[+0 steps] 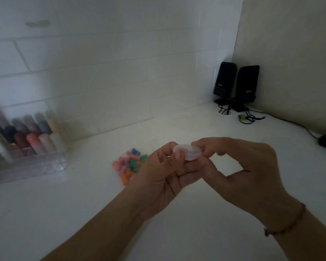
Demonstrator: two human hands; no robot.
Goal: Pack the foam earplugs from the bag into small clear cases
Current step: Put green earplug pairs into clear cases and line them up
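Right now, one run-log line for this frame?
step: handling case | left hand: pinches clear case | right hand: pinches same case | earplug bag: on table, untouched | case lid: cannot tell

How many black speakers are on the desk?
2. Both stand in the far right corner: one speaker nearer the tiled wall, the other speaker just to its right, with cables trailing in front. None seems hidden.

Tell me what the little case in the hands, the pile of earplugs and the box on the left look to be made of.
Small case: seemingly thin translucent plastic, milky and smooth; fingers show faintly through it.
Earplugs: likely soft foam, matte, in bright colours, inside a clear bag.
Box: clear rigid plastic or acrylic, glossy, with its contents visible through the walls.
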